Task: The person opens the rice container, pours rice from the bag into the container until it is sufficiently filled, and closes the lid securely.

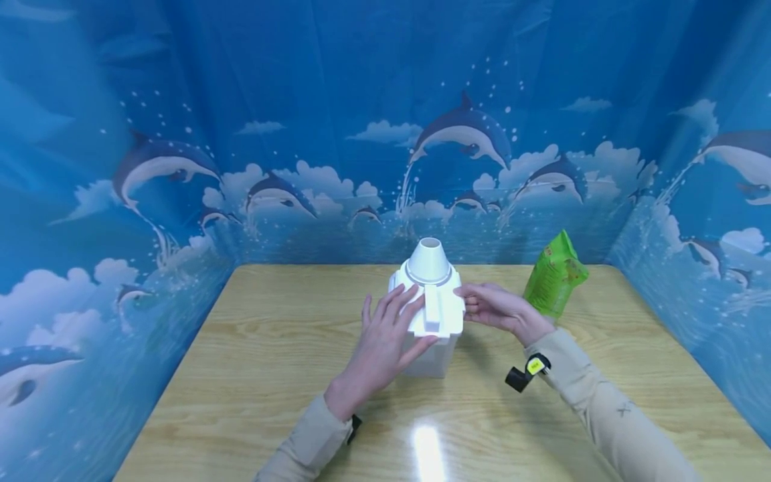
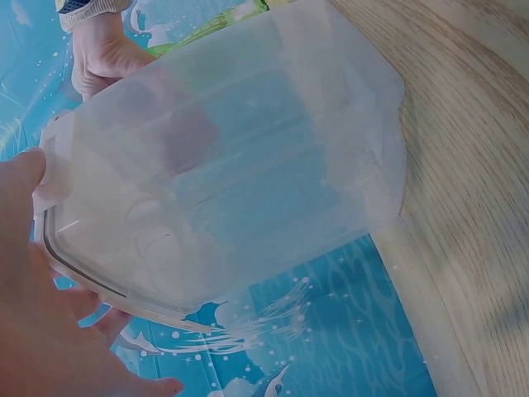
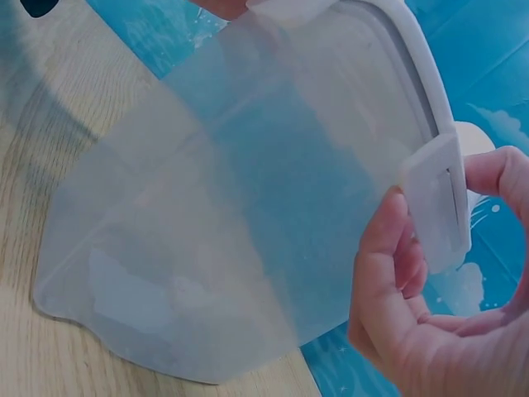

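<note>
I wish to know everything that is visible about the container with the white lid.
The container stands upright on the wooden table. Its tall, boxy body is whitish and translucent, seemingly plastic; no contents show through. The white lid is on, with a white cone on top whose narrow upper end looks open. The left hand rests on the lid; the right hand grips a side clip. Whether that clip is fastened, I cannot tell.

backdrop (image 1: 337, 80): blue dolphin print | table (image 1: 289, 321): wood-grain | glare (image 1: 428, 452): on tabletop
</note>
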### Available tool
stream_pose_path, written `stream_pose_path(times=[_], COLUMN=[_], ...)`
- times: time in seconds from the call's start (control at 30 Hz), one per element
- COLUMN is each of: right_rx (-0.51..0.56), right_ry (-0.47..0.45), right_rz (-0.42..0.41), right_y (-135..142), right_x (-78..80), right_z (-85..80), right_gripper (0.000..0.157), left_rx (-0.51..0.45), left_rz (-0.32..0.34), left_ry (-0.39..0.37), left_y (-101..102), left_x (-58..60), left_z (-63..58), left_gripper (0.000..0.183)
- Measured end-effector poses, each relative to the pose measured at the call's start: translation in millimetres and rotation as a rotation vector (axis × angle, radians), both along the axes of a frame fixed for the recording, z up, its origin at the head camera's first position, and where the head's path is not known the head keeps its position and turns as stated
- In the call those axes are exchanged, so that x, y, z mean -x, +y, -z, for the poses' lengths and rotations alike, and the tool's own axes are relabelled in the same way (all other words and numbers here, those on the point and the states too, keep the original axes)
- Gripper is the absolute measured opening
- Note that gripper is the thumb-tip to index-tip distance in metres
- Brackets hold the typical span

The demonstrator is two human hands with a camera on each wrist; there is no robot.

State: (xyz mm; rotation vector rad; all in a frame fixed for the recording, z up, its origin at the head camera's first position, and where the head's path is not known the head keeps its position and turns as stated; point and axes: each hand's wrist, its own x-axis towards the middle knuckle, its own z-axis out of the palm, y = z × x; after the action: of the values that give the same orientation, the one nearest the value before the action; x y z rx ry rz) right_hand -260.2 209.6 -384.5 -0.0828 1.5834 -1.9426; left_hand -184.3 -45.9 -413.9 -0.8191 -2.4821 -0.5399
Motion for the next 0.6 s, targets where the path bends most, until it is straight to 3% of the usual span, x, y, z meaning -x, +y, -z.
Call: stream_pose_path(times=[0.6], right_rx=[-0.025], right_ry=[0.024], right_rz=[-0.051], right_y=[2.0], right_x=[6.4], right_z=[3.7], right_gripper=[0.023], left_rx=[-0.012], left_rz=[0.005], left_ry=[0.007], left_y=[-0.7], left_x=[1.8], left_z=[1.3], left_gripper=[0.064])
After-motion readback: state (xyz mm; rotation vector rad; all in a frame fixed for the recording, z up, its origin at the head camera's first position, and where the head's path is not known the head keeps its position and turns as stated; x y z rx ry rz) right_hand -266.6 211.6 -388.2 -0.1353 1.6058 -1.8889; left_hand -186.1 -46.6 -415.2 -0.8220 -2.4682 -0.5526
